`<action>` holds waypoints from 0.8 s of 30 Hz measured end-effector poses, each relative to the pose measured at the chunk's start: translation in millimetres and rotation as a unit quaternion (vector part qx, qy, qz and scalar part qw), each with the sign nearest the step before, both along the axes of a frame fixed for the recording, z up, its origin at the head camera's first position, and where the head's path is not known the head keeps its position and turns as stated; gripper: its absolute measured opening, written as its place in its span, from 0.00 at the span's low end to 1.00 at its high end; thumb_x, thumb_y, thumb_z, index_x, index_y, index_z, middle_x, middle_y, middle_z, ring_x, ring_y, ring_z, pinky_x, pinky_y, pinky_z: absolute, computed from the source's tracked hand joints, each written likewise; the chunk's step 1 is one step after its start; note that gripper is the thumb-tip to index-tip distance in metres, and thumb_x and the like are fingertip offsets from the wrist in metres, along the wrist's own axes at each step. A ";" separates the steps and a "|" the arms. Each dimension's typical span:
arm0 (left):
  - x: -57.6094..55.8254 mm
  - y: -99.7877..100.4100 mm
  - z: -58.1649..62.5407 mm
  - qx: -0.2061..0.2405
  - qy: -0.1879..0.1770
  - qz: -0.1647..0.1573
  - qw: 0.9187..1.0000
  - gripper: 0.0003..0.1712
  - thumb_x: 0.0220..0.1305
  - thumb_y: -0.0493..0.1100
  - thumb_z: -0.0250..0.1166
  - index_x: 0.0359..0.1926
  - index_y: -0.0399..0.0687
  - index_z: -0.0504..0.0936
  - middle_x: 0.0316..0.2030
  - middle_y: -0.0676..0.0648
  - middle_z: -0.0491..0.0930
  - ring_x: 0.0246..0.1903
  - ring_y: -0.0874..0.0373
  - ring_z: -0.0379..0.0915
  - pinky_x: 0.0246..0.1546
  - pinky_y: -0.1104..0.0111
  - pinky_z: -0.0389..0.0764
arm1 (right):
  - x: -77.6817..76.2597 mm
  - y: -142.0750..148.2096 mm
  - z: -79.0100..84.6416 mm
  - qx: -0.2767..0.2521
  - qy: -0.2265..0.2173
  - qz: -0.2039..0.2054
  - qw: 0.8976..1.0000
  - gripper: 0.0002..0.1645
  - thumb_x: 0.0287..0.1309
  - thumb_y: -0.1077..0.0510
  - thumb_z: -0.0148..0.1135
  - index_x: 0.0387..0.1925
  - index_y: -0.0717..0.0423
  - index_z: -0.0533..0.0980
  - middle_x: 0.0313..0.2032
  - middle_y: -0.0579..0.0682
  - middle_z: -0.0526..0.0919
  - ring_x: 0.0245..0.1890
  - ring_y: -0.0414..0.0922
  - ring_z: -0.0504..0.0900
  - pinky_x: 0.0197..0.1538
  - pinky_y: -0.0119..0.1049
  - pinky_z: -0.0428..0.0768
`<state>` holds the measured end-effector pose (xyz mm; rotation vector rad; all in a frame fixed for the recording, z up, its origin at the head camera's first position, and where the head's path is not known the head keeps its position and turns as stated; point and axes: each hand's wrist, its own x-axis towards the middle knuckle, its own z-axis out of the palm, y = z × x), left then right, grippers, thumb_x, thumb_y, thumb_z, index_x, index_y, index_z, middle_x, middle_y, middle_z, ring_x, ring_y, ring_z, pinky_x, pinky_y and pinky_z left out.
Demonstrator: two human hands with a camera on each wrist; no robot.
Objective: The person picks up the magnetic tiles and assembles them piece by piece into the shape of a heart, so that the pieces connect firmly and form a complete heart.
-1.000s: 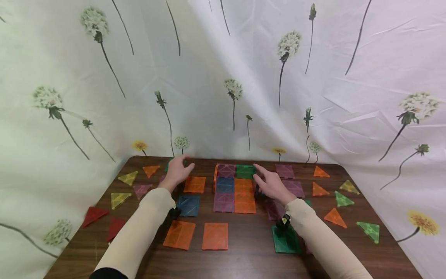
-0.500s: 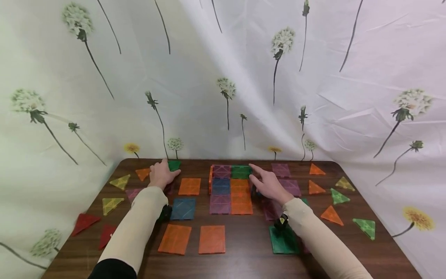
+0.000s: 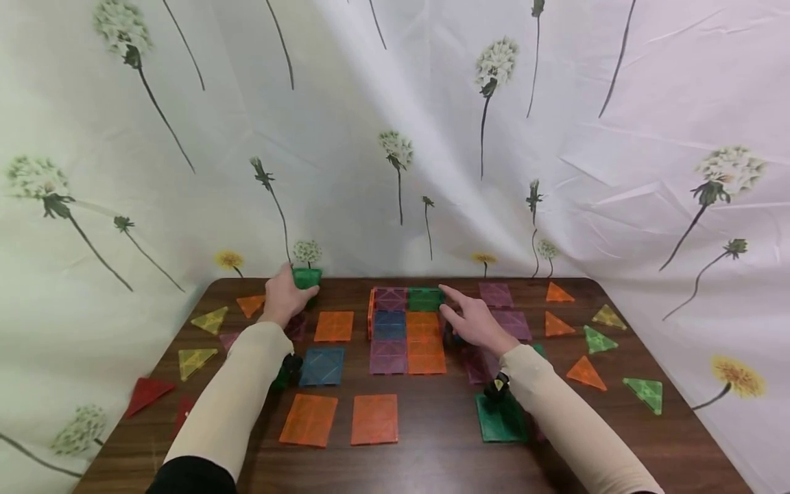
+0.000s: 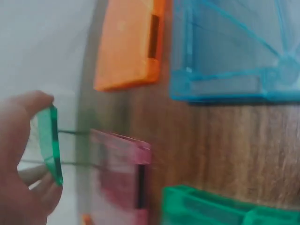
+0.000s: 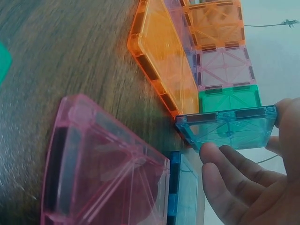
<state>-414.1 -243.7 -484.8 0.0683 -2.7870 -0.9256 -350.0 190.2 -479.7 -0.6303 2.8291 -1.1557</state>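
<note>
Translucent square magnetic tiles form a small structure (image 3: 407, 329) at the table's middle, with flat tiles in front and upright ones behind. My left hand (image 3: 284, 296) pinches a green square tile (image 3: 306, 278) by its edges near the table's far left edge; in the left wrist view this tile (image 4: 49, 143) is tilted up, apart from the table. My right hand (image 3: 475, 321) holds an upright blue tile (image 5: 229, 131) at the structure's right side. One fingertip is over its top edge, and other fingers lie against its outer face.
Orange tiles (image 3: 374, 418) and a blue tile (image 3: 322, 366) lie left and in front. Purple tiles (image 3: 496, 295) and a green tile (image 3: 501, 417) lie at right. Triangular tiles (image 3: 586, 374) line both sides. A dandelion-printed curtain (image 3: 345, 137) hangs behind the table (image 3: 432, 460).
My left hand has moved left to the green tile, taken hold of it and tilted it up. My right hand stays at the structure's right side.
</note>
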 end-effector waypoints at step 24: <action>107.8 56.6 45.0 0.086 0.129 -0.354 0.922 0.39 0.63 0.41 0.76 0.72 0.57 0.71 0.66 0.42 0.69 0.61 0.40 0.72 0.55 0.41 0.82 | 2.4 0.5 6.7 0.019 0.007 0.016 1.000 0.35 0.81 0.46 0.52 0.82 0.44 0.59 0.55 0.58 0.87 0.28 0.47 0.88 0.42 0.45 0.85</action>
